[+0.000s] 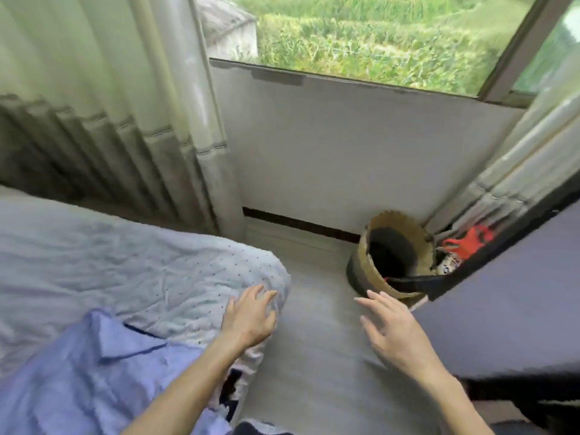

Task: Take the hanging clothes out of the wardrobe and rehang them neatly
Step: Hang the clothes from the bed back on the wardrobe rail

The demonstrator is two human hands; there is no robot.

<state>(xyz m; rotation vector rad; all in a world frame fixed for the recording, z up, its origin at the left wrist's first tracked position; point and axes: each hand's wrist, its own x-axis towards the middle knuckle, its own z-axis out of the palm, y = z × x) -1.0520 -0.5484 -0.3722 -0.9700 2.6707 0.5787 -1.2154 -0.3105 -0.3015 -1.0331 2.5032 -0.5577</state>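
A light blue collared shirt (94,372) lies spread on the bed at the lower left. My left hand (249,318) hovers over the bed's corner just right of the shirt, fingers spread and holding nothing. My right hand (395,331) is stretched out over the floor, fingers straight and empty, just below a woven basket (364,262). A purple-grey panel (502,293) with a dark edge, perhaps the wardrobe door, fills the right side. No hangers or hanging clothes show.
The bed (125,271) with pale dotted bedding fills the left. Curtains (94,105) hang behind it and at the far right. A low white wall (345,146) under a window faces me. Red and patterned items (467,243) lie behind the basket. A grey floor strip (314,356) runs between bed and panel.
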